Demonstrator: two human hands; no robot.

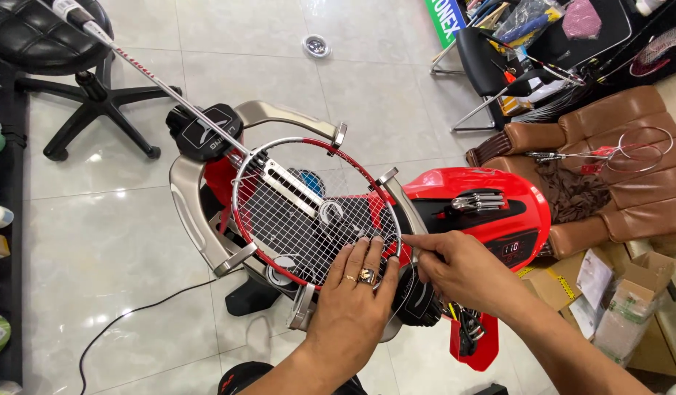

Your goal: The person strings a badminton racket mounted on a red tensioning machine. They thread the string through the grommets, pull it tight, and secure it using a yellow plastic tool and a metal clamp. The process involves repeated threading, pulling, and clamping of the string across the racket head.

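office chair: upper left on the tiled floor, well apart from the work.
racket: red badminton frame clamped flat in the stringing machine, shaft pointing up-left; string bed mostly woven.
left hand: fingers spread, flat on the strings at the frame's near edge; rings on two fingers.
right hand: pinching a thin string just beside the frame's right rim.
risk: string could slip from the pinch or kink at the rim; a missed weave looks possible if the left fingers shift.
brown armchair: right, another racket lying on it.
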